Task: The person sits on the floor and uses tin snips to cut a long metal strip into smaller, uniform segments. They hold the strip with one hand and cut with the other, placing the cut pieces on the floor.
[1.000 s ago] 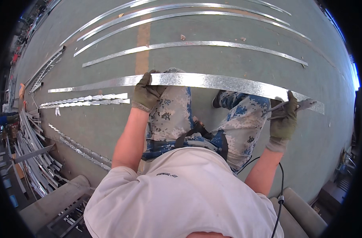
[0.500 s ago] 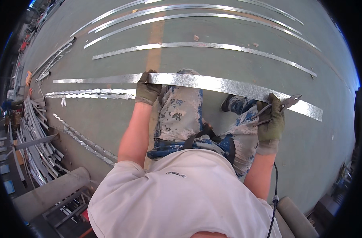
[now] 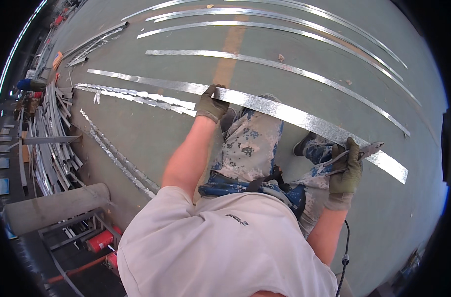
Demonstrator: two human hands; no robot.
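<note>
A long flat strip of shiny galvanized metal (image 3: 284,114) stretches across in front of my legs, tilted down toward the right. My gloved left hand (image 3: 211,105) is closed around its edge, left of the middle. Near the right end, my gloved right hand (image 3: 345,171) grips the strip and also holds a pair of pliers (image 3: 370,149), whose jaws point right over the metal. The fingers behind the strip are hidden. Beyond it, another metal strip (image 3: 280,64) lies on the floor.
Several more metal strips (image 3: 265,24) lie farther off on the green floor (image 3: 383,218). Crimped silvery strips (image 3: 136,99) lie to the left. Past them are a heap of metal profiles (image 3: 49,133), a grey roll (image 3: 57,208) and red cylinders (image 3: 101,240). A black cable (image 3: 346,247) hangs by my right arm.
The view has turned, so the floor strips now slope more steeply down to the right. Both hands keep hold of the strip, its right end lower in view; the pliers stay in my right hand.
</note>
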